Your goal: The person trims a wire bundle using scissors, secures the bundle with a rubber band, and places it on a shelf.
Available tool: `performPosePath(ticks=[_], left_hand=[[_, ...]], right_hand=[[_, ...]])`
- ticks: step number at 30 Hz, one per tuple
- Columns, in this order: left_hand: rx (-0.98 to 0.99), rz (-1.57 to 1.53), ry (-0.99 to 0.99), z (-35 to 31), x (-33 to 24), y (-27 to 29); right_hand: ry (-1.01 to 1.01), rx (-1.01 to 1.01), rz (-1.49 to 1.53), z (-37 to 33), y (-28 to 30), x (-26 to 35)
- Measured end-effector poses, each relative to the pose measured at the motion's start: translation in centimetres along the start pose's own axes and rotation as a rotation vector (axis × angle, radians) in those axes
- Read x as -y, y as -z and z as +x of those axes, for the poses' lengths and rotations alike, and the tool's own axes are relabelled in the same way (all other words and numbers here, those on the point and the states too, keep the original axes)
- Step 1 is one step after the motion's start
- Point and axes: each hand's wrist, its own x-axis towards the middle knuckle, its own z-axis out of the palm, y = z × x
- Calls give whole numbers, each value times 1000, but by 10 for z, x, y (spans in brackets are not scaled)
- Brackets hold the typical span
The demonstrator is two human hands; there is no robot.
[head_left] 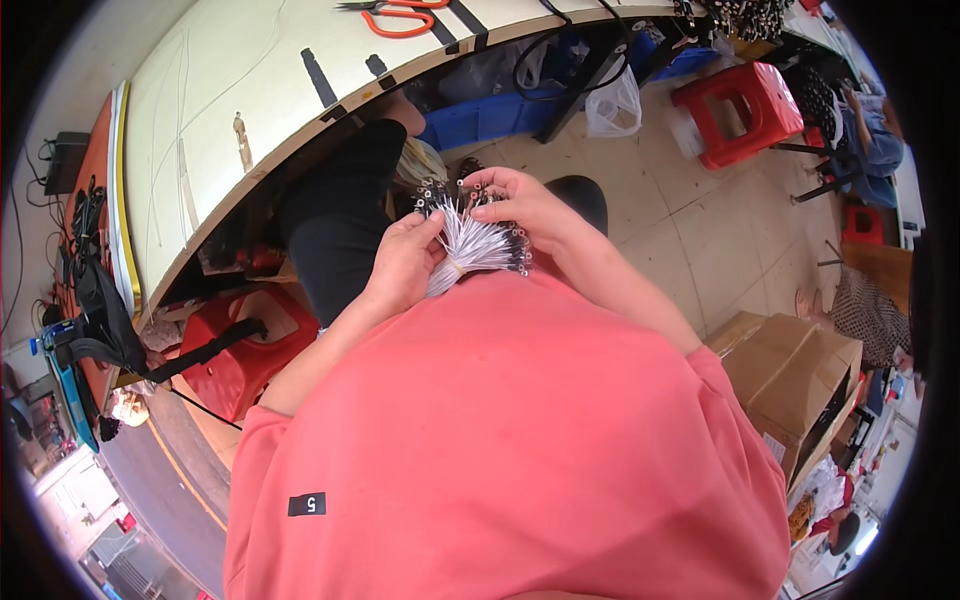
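Observation:
In front of my shirt, at lap height, is a bundle of thin white wires (pixel 472 244), fanned out at the top and gathered by a tan band low down. Their black-sleeved ends carry small metal ring terminals (pixel 523 262). My left hand (pixel 408 258) is closed on the left side of the bundle, thumb and fingers pinching wires near the ends. My right hand (pixel 528 207) curls over the upper right side, with thumb and forefinger closed around some wire ends. The hands partly cover the terminals between them.
A pale worktable (pixel 200 110) curves along the left and far side, with orange-handled scissors (pixel 398 18) on it. Red stools stand under its left side (pixel 245 350) and at the far right (pixel 740 110). A cardboard box (pixel 785 375) is by my right elbow. Another person (pixel 870 140) sits far right.

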Motion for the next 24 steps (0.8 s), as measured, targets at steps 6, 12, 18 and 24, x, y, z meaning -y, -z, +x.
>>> performPosePath(ticks=[6,12,18,24], left_hand=[[10,-4,-5,-2,0,-1],[5,-2,3,-1,1,2],[11,2,14,0,2,4],[48,-6,6,0,2,8]], right_hand=[[-19,-5,12,-1,3,-4],[1,-21,37,4,7,-13],[-7,-54,111,2,4,-15],[-7,-40,85,2,6,-18]])
